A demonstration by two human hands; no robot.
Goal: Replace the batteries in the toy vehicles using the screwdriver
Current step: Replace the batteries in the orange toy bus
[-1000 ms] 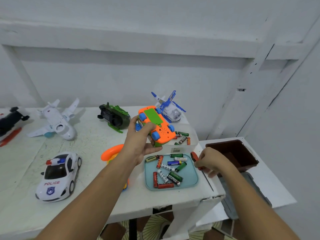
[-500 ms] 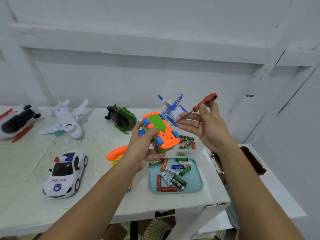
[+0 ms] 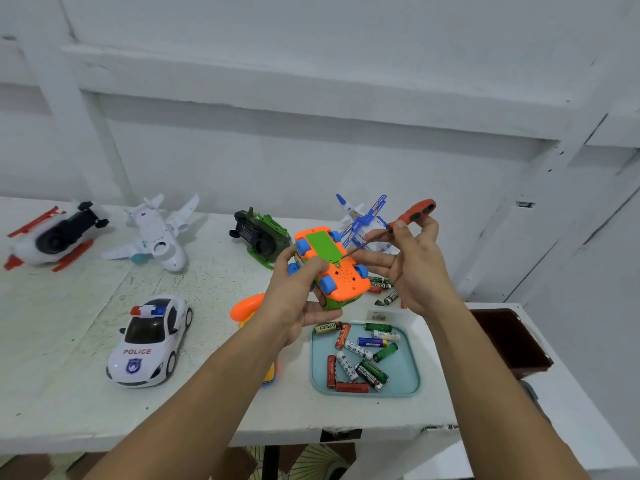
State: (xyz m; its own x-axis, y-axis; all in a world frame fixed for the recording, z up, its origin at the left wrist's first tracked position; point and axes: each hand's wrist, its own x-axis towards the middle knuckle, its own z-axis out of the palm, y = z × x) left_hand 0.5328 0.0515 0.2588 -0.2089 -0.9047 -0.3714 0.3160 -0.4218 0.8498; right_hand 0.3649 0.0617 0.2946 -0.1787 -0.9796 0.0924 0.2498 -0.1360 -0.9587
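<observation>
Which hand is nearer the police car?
Left. The left hand grips the orange toy to the right of the police car; the right hand, pinching the screwdriver, is farther right, beyond that toy.

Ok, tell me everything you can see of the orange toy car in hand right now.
The orange toy car looks like glossy plastic, held upside down and tilted above the table. Its blue wheels stick up at the corners; a flat green cover lies closed on the underside, small speaker holes beside it. The body below is green. The left hand grips it from the side and beneath; the screwdriver, pinched in the right hand, has its tip at the cover's near edge.
</observation>
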